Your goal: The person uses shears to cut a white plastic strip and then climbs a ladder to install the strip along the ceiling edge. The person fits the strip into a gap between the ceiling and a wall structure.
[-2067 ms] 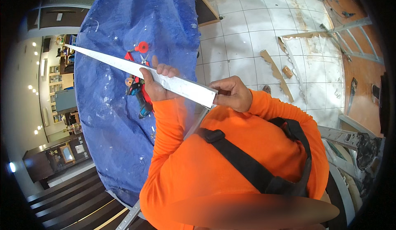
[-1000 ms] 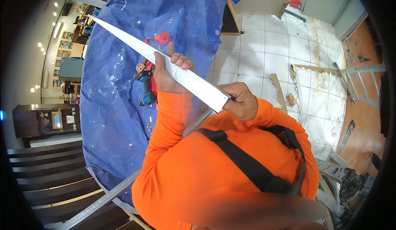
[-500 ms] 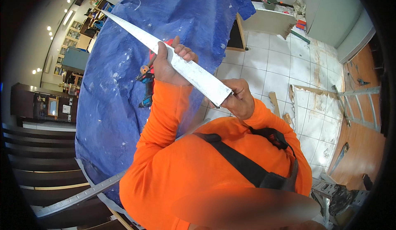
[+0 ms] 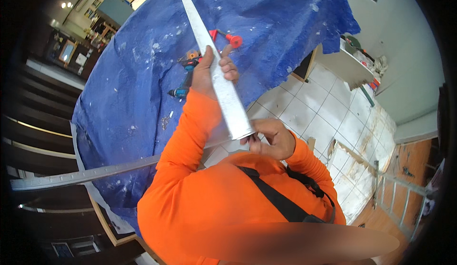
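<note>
A long, pale metal channel (image 4: 227, 101) reaches from near my chest up past the top of the view. My left hand (image 4: 205, 77) is wrapped round it partway along, thumb on the upper face and fingers over the far edge. At the near end my right hand (image 4: 277, 140) is closed, its thumb and fingers bent against the channel's end corner; its fingertips are partly hidden. A teal and black cordless drill (image 4: 181, 92) lies on the blue tarp (image 4: 138, 89) beyond my left forearm. Close to the channel is a red tool (image 4: 234, 41) with a rounded end.
A ribbed metal strip (image 4: 95, 173) crosses the tarp at the left and passes behind my left arm. White floor tiles (image 4: 304, 103) lie to the right, with broken board pieces on them. Farther right stands a metal ladder (image 4: 400, 198) by a wood-coloured floor.
The channel has swung to point more straight ahead, its near end lower and slightly left. My left hand stays wrapped round it. The view has turned, and more of the red tool shows.
</note>
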`<state>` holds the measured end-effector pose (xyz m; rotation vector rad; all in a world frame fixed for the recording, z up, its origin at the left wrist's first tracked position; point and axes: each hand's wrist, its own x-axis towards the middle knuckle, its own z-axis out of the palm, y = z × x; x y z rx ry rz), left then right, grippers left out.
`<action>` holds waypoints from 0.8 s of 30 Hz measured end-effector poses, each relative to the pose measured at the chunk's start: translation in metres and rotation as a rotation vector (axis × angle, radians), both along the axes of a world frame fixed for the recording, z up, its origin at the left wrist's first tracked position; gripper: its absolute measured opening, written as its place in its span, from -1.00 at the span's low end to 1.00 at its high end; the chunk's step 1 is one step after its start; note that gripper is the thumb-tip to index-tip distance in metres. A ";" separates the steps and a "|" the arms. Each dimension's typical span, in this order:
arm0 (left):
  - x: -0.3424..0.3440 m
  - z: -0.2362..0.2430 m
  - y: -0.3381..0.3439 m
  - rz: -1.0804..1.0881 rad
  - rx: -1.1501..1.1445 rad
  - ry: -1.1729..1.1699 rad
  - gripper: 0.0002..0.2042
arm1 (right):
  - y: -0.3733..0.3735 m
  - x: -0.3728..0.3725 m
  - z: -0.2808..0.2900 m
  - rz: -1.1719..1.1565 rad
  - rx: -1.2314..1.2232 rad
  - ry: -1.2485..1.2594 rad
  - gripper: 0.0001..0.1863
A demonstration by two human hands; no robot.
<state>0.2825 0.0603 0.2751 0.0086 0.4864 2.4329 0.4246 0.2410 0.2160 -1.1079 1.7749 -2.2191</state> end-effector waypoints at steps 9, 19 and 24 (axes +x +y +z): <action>-0.006 0.023 -0.116 0.039 0.352 0.026 -0.32 | -0.069 -0.180 -0.160 -0.355 0.509 -0.290 -0.64; -0.009 -0.017 -0.165 0.064 0.289 -0.024 -0.33 | -0.156 -0.384 -0.225 -0.935 1.027 -0.464 -0.34; -0.016 -0.023 -0.168 0.040 0.285 0.000 -0.38 | -0.164 -0.405 -0.210 -0.755 1.141 -0.628 -0.43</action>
